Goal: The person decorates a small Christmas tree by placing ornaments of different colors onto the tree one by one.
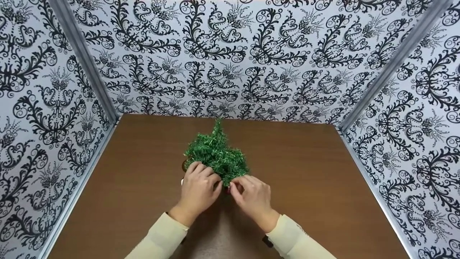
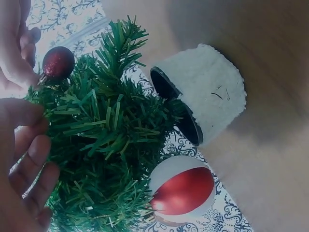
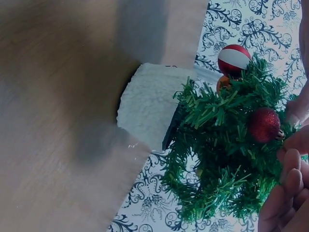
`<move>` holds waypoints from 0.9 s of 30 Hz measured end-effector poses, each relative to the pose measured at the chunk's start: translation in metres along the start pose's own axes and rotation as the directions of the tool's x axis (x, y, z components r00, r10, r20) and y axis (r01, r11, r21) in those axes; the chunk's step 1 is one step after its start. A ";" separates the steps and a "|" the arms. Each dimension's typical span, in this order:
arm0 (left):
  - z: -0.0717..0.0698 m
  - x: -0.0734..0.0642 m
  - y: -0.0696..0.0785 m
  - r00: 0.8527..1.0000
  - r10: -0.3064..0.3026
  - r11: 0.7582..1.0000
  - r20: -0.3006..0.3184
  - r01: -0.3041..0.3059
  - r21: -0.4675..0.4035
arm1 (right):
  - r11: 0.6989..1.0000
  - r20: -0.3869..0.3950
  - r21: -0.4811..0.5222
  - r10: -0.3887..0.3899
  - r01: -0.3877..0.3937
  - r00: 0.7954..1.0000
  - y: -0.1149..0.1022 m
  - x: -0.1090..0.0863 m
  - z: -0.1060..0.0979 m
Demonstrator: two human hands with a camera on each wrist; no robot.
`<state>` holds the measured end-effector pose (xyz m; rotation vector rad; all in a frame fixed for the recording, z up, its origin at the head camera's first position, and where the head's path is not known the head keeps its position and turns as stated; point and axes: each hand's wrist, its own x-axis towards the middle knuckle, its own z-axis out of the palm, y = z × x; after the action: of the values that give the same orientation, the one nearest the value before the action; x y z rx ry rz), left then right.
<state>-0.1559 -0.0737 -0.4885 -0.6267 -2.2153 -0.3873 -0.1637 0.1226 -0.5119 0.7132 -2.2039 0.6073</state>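
Note:
A small artificial Christmas tree (image 1: 219, 154) stands at the middle of the table, its round base (image 2: 207, 94) wrapped in rough white material. My left hand (image 1: 201, 187) is at the tree's near left side, thumb and fingers curled at a green branch tip (image 2: 41, 96). From the near right, my right hand (image 1: 253, 194) pinches at the metal cap of a glittery red bauble (image 3: 264, 124), which sits against the front branches. A red and white striped bauble (image 2: 182, 186) hangs on the tree's left side, with an orange bauble (image 3: 223, 83) beside it.
The brown wooden table (image 1: 298, 162) is enclosed at the back and sides by panels (image 1: 222, 54) with black scroll patterns on white. Grey metal posts (image 1: 86, 61) stand at the back corners.

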 end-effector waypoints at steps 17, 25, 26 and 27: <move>0.003 0.000 -0.002 0.998 0.052 0.998 0.046 -0.053 0.025 | 0.993 0.049 -0.028 -0.110 0.112 0.993 0.004 -0.002 -0.002; 0.002 0.001 -0.004 0.997 0.058 0.998 0.046 -0.060 0.030 | 0.991 0.009 -0.002 -0.132 0.132 0.991 0.013 -0.002 -0.007; 0.002 0.001 -0.004 0.997 0.059 0.998 0.046 -0.060 0.027 | 0.991 0.009 0.000 -0.131 0.131 0.991 0.014 -0.002 -0.007; 0.002 0.001 -0.004 0.997 0.059 0.998 0.045 -0.061 0.023 | 0.991 0.009 0.000 -0.130 0.130 0.991 0.017 -0.003 -0.008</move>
<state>-0.1599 -0.0761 -0.4893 -0.6934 -2.2343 -0.3185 -0.1690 0.1403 -0.5127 0.8536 -2.1461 0.5378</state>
